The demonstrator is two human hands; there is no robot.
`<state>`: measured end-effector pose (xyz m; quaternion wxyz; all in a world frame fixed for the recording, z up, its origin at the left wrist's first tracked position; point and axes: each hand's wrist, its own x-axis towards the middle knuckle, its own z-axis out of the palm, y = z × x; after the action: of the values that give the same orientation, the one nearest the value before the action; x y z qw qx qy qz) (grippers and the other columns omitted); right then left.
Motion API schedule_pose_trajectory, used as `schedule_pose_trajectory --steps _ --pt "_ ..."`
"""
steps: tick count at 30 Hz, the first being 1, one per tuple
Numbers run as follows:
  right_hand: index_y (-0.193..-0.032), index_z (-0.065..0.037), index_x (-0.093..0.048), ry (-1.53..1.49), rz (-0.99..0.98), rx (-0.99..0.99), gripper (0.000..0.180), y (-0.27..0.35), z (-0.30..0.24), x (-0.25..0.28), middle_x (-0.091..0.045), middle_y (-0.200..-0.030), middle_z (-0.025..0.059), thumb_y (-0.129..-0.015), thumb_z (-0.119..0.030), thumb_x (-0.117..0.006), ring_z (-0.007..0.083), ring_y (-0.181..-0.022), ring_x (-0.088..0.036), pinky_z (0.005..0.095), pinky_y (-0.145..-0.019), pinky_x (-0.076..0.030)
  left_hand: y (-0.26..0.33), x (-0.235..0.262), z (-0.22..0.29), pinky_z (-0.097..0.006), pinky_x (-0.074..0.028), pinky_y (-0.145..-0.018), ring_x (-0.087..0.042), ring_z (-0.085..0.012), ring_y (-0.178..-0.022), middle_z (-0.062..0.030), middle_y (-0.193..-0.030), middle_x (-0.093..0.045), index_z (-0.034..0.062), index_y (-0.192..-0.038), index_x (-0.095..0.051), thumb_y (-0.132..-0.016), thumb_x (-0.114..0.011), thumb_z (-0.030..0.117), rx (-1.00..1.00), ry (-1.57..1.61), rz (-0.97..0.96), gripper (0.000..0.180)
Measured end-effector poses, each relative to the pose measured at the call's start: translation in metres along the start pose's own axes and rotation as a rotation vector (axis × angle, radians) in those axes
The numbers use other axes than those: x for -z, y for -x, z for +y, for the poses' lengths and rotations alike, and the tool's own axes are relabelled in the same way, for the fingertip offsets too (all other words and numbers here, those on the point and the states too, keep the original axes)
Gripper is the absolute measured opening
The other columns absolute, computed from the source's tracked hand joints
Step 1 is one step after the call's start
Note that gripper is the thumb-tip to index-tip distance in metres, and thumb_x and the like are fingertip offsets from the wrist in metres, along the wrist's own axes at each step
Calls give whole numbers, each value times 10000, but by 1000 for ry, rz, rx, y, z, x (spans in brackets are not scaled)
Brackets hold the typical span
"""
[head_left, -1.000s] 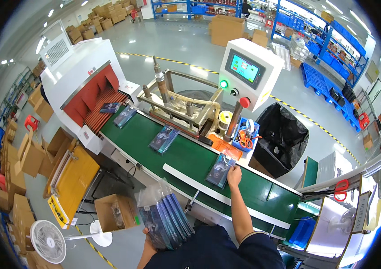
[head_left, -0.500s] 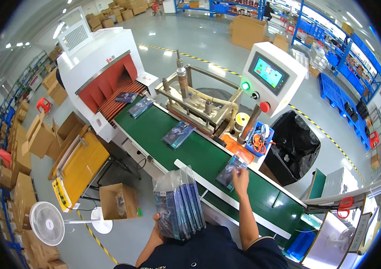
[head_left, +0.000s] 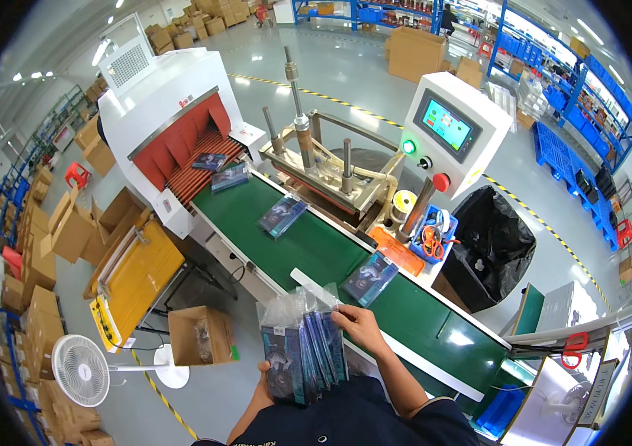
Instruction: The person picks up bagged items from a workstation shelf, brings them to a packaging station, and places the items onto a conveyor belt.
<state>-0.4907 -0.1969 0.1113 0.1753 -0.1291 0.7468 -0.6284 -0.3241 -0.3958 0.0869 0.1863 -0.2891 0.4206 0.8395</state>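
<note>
My left hand (head_left: 265, 369) holds a stack of flat dark-blue packs in clear bags (head_left: 302, 348) from below, upright against my body. My right hand (head_left: 358, 325) pinches the top edge of the rightmost pack in that stack. On the green conveyor belt (head_left: 316, 249) just beyond lies one bagged pack (head_left: 370, 277), free of my hands. Farther left on the belt lies another pack (head_left: 282, 215), and two more packs (head_left: 230, 177) sit at the red-curtained mouth of the white tunnel machine (head_left: 175, 123).
A sealing frame with upright rods (head_left: 323, 167) spans the belt. A white control box with screen and buttons (head_left: 453, 134) stands right of it, beside a blue bin of scissors (head_left: 431, 234) and a black bag-lined bin (head_left: 491, 245). An open carton (head_left: 201, 334) and a fan (head_left: 82, 369) stand on the floor.
My right hand let go of the pack on the belt and drew back to the stack held by my left hand. The packs on the belt travelled left toward the tunnel.
</note>
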Motion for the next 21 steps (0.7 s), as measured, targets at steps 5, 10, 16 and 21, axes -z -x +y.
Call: schedule_pose_trajectory --steps 5,10,16,21 --pt "-933 6 -597 -224 23 -158 300 -30 39 29 -592 -763 61 -874 -278 -522 125 -647 -586 250 -537 -477 6 5 1 -370 -403 -914 -502 -219 -1063 -102 -1178 -507 38 -1232 -408 -656 -665 490 -26 15 53 776" --pt "-978 87 -544 1 551 -303 284 -123 134 47 -593 -717 126 -809 -138 -505 174 -527 -610 269 -435 -500 10 21 -3 -371 -403 -913 -502 -219 -1063 -101 -1178 -507 40 -1231 -409 -662 -660 491 -65 14 95 768" --pt "-977 61 -561 322 551 -37 240 -196 188 17 -610 -659 115 -780 -47 -478 167 -518 -617 276 -466 -504 14 22 3 -371 -404 -913 -502 -218 -1062 -100 -1178 -507 42 -1230 -410 -670 -655 493 -99 25 171 760" --pt "-876 25 -587 286 372 0 218 -176 150 -5 -581 -624 69 -790 -175 -571 128 -531 -571 261 -475 -465 13 19 24 -372 -404 -912 -502 -217 -1062 -99 -1178 -507 44 -1229 -411 -676 -650 494 -119 44 239 752"
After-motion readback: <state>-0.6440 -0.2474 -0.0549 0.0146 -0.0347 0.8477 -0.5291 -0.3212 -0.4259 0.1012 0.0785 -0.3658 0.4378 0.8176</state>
